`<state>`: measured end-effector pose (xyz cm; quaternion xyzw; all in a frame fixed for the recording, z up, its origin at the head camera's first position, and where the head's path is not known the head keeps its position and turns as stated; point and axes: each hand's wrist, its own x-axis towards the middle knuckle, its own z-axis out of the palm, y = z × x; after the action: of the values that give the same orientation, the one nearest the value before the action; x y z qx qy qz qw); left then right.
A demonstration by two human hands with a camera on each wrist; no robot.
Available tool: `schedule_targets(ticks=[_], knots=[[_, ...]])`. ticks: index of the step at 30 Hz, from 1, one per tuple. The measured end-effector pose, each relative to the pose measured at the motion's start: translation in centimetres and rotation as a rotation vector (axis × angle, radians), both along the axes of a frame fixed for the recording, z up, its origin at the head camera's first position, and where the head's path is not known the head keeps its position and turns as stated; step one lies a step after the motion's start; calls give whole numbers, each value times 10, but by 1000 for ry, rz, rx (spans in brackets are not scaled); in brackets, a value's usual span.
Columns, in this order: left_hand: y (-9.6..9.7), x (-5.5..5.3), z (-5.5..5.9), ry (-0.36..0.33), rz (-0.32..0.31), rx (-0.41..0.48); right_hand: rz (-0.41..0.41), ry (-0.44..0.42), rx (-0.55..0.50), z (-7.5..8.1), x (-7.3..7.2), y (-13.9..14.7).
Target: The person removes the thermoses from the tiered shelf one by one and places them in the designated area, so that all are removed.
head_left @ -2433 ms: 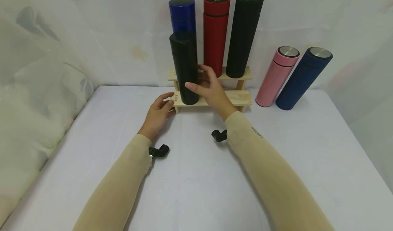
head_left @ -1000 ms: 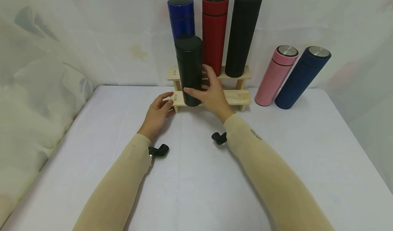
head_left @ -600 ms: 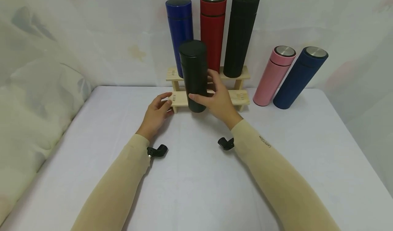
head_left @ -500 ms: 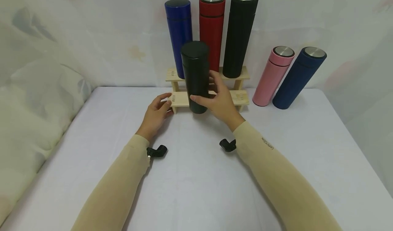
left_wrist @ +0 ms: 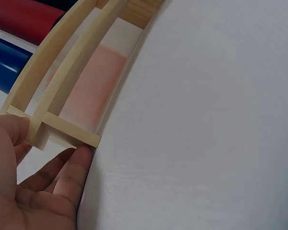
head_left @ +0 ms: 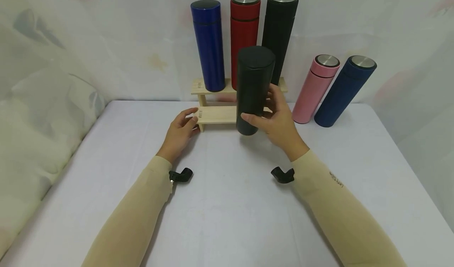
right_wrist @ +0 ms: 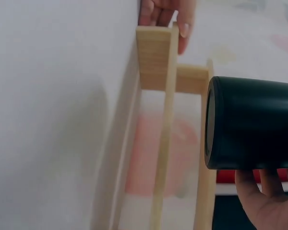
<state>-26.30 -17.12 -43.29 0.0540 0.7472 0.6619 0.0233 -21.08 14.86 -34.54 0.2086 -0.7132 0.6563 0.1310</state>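
Note:
My right hand (head_left: 280,123) grips a dark green-black thermos flask (head_left: 253,89) round its lower half, thumb in front and fingers behind. The flask is upright, its base raised in front of the two-step wooden stand (head_left: 216,115); in the right wrist view the base of the flask (right_wrist: 249,124) hangs clear of the planks. My left hand (head_left: 178,135) holds the left end of the stand's lower step. In the left wrist view its thumb lies at the plank of the stand (left_wrist: 69,72) and the fingertips touch the end leg.
On the upper step stand a blue flask (head_left: 209,50), a red flask (head_left: 244,30) and a black flask (head_left: 280,26), the last two partly hidden. A pink flask (head_left: 315,89) and a navy flask (head_left: 344,91) stand right of the stand on the white-covered table (head_left: 227,211), near the back cloth.
My right hand has lifted the dark flask off the lower step and carried it toward me and to the right. My left hand stays at the stand's end.

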Motion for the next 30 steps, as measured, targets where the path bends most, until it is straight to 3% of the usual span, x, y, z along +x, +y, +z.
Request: schedule_targets(ticks=[16,30], knots=[[0,-1,-1,-5,7,11,-185,19,-90,21,11,63],[1,-1,1,-12,10,26,-271,27,-243,37,13,103]])
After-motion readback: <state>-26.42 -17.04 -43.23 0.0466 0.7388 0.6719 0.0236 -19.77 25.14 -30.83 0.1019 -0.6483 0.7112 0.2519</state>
